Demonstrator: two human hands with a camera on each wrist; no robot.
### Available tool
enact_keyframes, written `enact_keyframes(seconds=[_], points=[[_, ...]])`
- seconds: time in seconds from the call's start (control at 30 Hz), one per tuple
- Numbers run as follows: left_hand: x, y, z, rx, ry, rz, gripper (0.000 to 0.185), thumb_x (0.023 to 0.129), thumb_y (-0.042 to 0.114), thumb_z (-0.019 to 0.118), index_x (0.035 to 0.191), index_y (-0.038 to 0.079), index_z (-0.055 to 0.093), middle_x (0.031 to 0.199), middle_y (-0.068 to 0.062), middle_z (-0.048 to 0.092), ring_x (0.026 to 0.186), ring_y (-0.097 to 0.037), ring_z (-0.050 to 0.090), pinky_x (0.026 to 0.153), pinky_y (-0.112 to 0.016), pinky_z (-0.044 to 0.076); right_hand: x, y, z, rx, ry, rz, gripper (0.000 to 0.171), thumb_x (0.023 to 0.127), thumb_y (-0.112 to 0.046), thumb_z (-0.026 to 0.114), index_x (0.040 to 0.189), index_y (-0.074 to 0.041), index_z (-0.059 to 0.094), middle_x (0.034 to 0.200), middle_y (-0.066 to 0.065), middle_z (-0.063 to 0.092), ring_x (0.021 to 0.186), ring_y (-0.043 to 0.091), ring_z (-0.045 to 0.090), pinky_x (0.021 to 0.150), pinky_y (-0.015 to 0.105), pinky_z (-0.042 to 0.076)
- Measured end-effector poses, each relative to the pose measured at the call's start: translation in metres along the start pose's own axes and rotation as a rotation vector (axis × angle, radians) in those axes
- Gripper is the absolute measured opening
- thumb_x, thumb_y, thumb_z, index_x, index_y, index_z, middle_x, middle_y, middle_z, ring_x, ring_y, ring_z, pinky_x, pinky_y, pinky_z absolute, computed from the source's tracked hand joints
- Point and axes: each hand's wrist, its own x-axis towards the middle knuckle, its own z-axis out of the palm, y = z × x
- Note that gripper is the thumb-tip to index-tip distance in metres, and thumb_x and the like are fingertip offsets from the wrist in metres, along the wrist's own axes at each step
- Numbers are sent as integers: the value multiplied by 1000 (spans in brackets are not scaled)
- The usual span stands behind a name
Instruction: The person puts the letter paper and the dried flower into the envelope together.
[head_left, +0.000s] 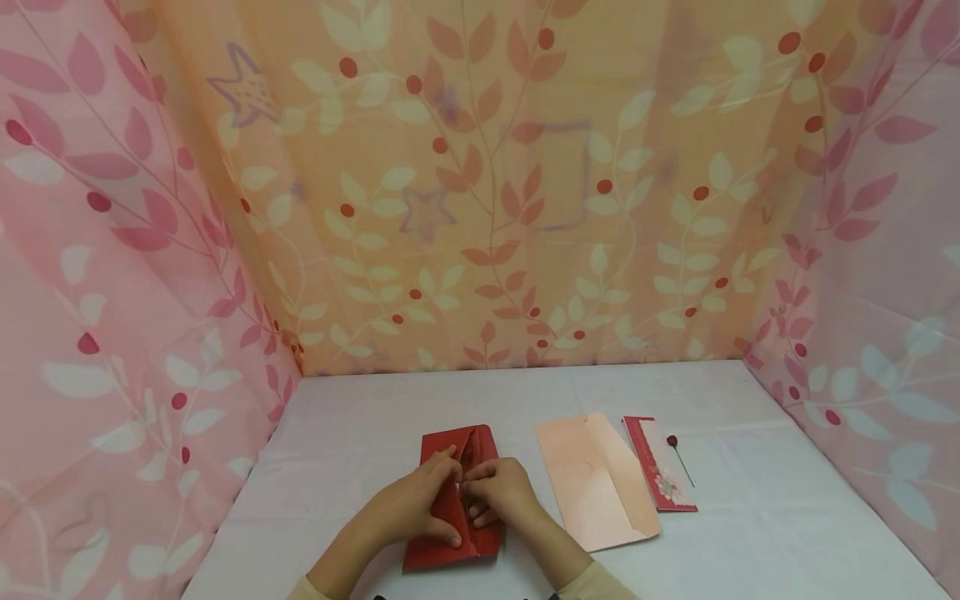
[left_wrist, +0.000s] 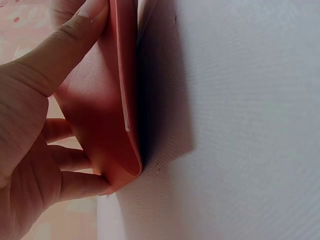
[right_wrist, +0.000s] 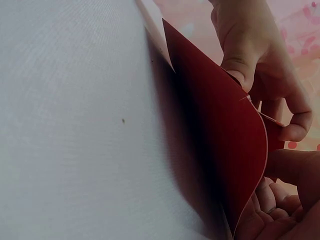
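A leaf-patterned pink and orange cloth [head_left: 480, 183] walls in the scene on three sides; below it a white desk [head_left: 750, 533] fills the lower half of the head view; on the desk, at about six o'clock near the front edge, lies a red envelope [head_left: 438, 546] with its flap end pointing to twelve o'clock; at three o'clock from it, just beside it, lies a pale pink envelope [head_left: 592, 483] with its flap open; further toward three o'clock a small red card [head_left: 660, 471] rests, and a pin with a red head [head_left: 678, 454] lies touching the card's far edge; both hands sit on the red envelope, the left hand [head_left: 416, 504] gripping its side with thumb over and fingers curled beneath, the right hand [head_left: 498, 492] pinching the raised, bowed paper between thumb and curled fingers; the two hands touch one another.
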Motion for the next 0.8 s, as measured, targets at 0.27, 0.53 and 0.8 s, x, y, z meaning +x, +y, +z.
enact_keyframes(seconds=[0.27,0.53,0.8], points=[[-1,1,0,2,2,7,77,67,67,85,124,30,46,166,-12,32,147,-35,41,105,-53,50,3,1,4,-33,-4,-29,14,85,-11,77,95,-2,78,63,8,69,47,14,64,46,37,58],[-1,4,-2,-13,2,10,77,68,63,86,125,31,46,166,-13,32,149,-35,39,106,-53,49,7,3,9,-78,-3,-35,13,87,-9,74,98,-3,78,61,8,67,43,13,62,43,36,56],[-2,3,0,-7,13,15,74,68,63,86,122,31,45,166,-12,32,149,-36,39,104,-51,51,8,0,13,-154,-10,-46,8,85,-5,72,90,-7,78,57,6,64,39,12,58,40,34,54]])
